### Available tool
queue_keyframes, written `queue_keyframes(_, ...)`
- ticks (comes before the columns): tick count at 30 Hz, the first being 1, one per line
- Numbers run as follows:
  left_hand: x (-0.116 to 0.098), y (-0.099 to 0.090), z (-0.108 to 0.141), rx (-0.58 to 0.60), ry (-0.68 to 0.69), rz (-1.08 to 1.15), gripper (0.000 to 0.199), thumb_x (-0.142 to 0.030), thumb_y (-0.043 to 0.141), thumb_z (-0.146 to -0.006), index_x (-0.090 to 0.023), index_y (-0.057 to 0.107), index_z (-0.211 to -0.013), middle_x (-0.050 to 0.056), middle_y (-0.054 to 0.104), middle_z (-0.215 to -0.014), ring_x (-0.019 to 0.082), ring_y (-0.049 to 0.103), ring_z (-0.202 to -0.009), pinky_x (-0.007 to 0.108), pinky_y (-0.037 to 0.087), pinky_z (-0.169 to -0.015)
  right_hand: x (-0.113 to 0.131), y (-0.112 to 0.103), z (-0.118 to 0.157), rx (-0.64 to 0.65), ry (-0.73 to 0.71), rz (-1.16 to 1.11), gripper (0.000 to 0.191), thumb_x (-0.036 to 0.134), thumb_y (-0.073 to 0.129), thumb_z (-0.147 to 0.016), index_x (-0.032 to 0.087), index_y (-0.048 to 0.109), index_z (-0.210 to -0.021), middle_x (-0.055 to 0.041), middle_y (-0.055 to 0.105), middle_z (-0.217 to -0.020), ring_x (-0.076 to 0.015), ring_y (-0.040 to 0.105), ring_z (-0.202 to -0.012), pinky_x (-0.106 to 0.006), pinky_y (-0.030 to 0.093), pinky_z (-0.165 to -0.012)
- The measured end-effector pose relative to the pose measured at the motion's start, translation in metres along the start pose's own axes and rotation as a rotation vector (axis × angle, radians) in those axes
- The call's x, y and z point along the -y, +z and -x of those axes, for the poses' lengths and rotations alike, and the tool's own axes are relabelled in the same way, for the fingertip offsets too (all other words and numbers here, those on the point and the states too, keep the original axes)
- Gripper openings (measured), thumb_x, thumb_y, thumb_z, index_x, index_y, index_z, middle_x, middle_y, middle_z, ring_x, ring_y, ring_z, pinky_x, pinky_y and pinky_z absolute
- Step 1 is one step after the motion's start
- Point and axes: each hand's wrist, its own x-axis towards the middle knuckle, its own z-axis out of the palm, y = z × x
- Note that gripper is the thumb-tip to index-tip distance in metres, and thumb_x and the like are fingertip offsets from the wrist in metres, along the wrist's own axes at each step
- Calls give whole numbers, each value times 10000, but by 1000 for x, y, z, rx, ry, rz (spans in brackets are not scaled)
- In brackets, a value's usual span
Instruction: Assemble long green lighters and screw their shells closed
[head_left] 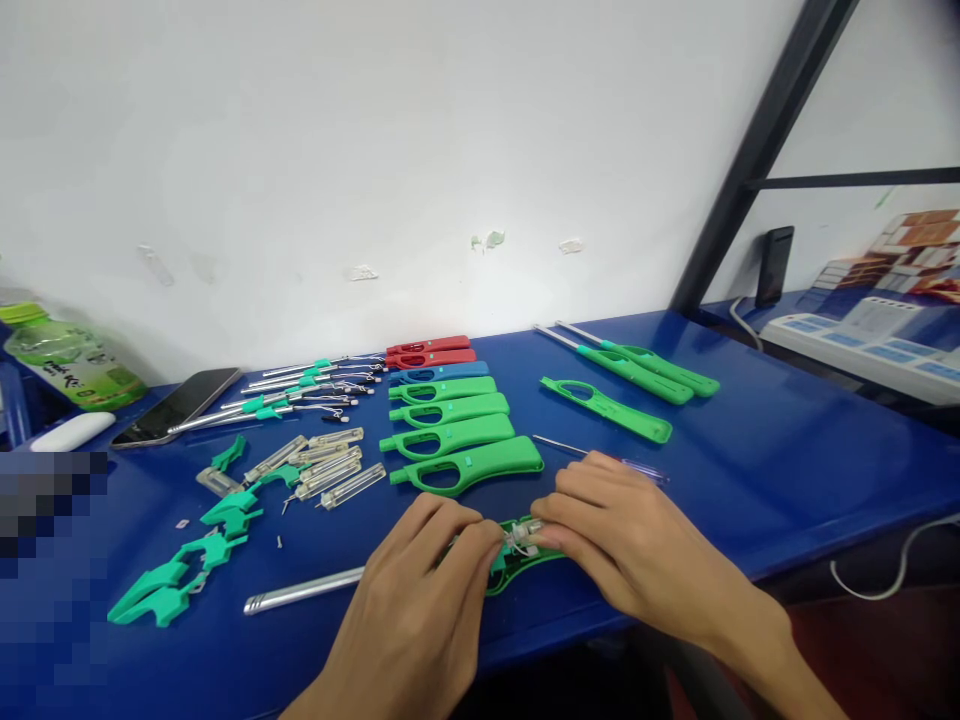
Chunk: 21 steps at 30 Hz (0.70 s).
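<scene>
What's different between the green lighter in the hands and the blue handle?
The lighter is green, but the handle is blue. The lighter has a silver tube sticking out; the handle has none. The left hand and right hand hold the lighter, while the handle lies untouched on the table. Both are long.

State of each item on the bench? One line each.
Green casing: open, inner parts exposed, held by left hand and right hand
Bottle: capped
Phone: lying flat, upper face dark
Screwdriver: lying down, partly hidden
Wired rods: outside shells
Clear tanks: loose, fill unclear
Red shells: side by side, no rods
Rear green shells: rods fitted
</scene>
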Motion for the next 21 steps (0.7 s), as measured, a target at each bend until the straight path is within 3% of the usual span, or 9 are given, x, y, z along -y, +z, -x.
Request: queue_keyframes(21, -1, -2, -1, -24, -81, 73, 173, -21, 617, -1015, -187, 655, -1047, -2, 729, -958, 161, 588, -873, 303, 530, -816, 0, 1, -1, -16, 37, -75, 378, 309, 410, -1182, 193, 704, -975, 11, 660, -844, -161, 539, -748, -345, 352, -791)
